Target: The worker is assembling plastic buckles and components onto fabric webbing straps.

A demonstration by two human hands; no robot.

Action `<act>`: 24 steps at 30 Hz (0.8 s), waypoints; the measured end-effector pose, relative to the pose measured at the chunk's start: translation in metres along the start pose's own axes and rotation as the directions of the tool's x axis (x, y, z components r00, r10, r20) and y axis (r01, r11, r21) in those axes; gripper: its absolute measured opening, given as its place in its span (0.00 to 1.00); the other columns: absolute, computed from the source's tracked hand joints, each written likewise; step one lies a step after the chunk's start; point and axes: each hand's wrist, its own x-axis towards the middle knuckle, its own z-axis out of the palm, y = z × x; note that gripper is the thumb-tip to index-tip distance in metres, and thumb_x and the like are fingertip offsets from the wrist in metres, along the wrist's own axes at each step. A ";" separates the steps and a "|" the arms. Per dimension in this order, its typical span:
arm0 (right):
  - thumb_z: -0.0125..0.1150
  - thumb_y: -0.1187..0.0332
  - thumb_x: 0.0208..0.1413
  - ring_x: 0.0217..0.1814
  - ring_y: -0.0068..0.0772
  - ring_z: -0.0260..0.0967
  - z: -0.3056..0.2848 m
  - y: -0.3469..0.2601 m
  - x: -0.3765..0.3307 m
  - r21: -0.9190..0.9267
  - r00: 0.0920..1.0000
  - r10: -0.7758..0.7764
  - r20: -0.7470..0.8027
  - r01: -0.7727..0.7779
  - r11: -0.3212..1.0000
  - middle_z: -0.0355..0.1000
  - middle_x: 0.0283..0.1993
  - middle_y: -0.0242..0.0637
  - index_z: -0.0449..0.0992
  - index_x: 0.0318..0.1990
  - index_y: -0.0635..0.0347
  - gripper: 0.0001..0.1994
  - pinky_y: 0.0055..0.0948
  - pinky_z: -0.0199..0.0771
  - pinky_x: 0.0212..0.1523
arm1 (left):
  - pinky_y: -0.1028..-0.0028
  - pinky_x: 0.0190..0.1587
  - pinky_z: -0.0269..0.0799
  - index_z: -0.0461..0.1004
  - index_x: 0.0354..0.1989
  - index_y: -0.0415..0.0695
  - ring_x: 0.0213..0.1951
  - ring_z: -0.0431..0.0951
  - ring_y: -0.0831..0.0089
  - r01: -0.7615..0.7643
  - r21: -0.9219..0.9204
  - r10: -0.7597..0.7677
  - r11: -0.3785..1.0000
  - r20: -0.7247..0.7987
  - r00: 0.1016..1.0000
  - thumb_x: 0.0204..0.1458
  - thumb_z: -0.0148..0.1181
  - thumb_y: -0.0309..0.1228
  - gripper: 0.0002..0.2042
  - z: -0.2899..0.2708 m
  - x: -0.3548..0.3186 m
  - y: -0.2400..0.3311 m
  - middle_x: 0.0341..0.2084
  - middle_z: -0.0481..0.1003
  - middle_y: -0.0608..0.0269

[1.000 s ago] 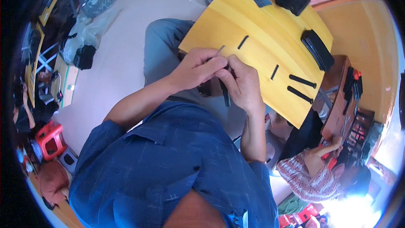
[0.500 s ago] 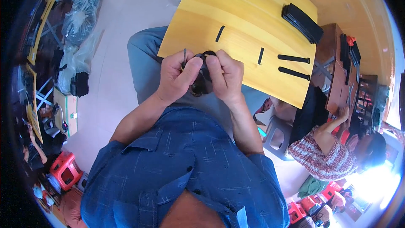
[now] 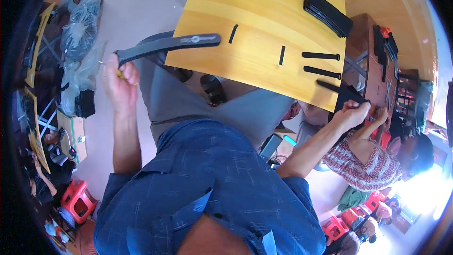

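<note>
Can read no words, numbers or signs; can see only a pale mark (image 3: 197, 39) on the dark strap (image 3: 163, 46) across the left edge of the worktop (image 3: 259, 14), too small to read.

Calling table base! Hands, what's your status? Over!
Left hand: gripping long grey strap. Right hand: gripping black strap, out right. Watch: another person's hand looks close. Yellow table: short black strips.
</note>
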 end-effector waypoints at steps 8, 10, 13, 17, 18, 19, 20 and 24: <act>0.49 0.58 0.71 0.20 0.29 0.67 -0.046 0.076 0.018 -0.588 0.919 -0.033 0.394 0.279 0.759 0.69 0.20 0.34 0.70 0.27 0.58 0.19 0.32 0.67 0.22 | 0.78 0.19 0.57 0.66 0.28 0.48 0.16 0.61 0.80 0.099 -0.001 -0.098 0.995 0.089 0.991 0.70 0.50 0.42 0.17 0.010 0.003 -0.015 0.15 0.64 0.70; 0.49 0.53 0.70 0.26 0.45 0.75 -0.044 0.077 0.017 -0.730 0.913 -0.062 0.403 0.361 0.580 0.75 0.25 0.46 0.73 0.29 0.63 0.23 0.44 0.73 0.30 | 0.78 0.19 0.56 0.66 0.28 0.48 0.16 0.61 0.81 0.121 0.021 -0.122 0.992 0.128 0.984 0.70 0.51 0.42 0.17 0.016 0.001 -0.018 0.15 0.64 0.70; 0.51 0.48 0.67 0.37 0.65 0.77 -0.043 0.074 0.017 -0.848 0.897 -0.110 0.428 0.441 0.293 0.77 0.33 0.59 0.74 0.33 0.65 0.25 0.54 0.74 0.37 | 0.77 0.17 0.54 0.64 0.26 0.49 0.15 0.61 0.80 0.093 0.143 -0.113 0.985 0.139 0.984 0.69 0.51 0.44 0.19 0.022 0.001 -0.020 0.14 0.62 0.71; 0.53 0.46 0.66 0.39 0.63 0.78 -0.055 0.075 0.035 -0.880 0.904 0.039 0.425 0.403 0.251 0.79 0.35 0.57 0.77 0.34 0.63 0.25 0.53 0.75 0.40 | 0.78 0.17 0.54 0.64 0.26 0.50 0.15 0.61 0.80 0.147 0.173 -0.172 0.974 0.139 0.975 0.69 0.51 0.44 0.18 0.025 -0.003 -0.026 0.14 0.63 0.71; 0.55 0.46 0.64 0.40 0.60 0.78 -0.055 0.075 0.034 -0.897 0.916 -0.019 0.401 0.397 0.194 0.80 0.36 0.54 0.78 0.38 0.62 0.23 0.52 0.75 0.42 | 0.78 0.18 0.54 0.66 0.27 0.49 0.16 0.62 0.82 0.170 0.168 -0.198 0.971 0.165 0.966 0.70 0.51 0.42 0.17 0.025 -0.005 -0.028 0.15 0.64 0.71; 0.57 0.46 0.63 0.40 0.58 0.79 -0.056 0.075 0.033 -0.911 0.922 -0.079 0.380 0.388 0.139 0.80 0.37 0.52 0.79 0.42 0.60 0.23 0.50 0.76 0.43 | 0.79 0.19 0.55 0.68 0.29 0.48 0.17 0.62 0.83 0.193 0.164 -0.223 0.967 0.191 0.956 0.70 0.51 0.39 0.15 0.026 -0.007 -0.029 0.16 0.65 0.72; 0.57 0.46 0.63 0.40 0.58 0.79 -0.058 0.074 0.032 -0.906 0.917 -0.073 0.391 0.398 0.144 0.80 0.37 0.52 0.79 0.42 0.60 0.23 0.50 0.76 0.43 | 0.79 0.19 0.55 0.68 0.29 0.48 0.17 0.62 0.83 0.188 0.166 -0.217 0.968 0.178 0.960 0.70 0.51 0.39 0.15 0.030 -0.009 -0.032 0.16 0.65 0.72; 0.66 0.62 0.62 0.41 0.35 0.76 -0.034 0.053 0.004 -0.784 0.878 -0.169 0.447 0.476 0.399 0.78 0.40 0.40 0.75 0.54 0.65 0.19 0.34 0.77 0.45 | 0.79 0.18 0.55 0.67 0.27 0.48 0.16 0.62 0.83 0.281 0.291 -0.340 0.915 0.177 0.924 0.68 0.54 0.41 0.16 0.055 -0.014 -0.046 0.16 0.65 0.72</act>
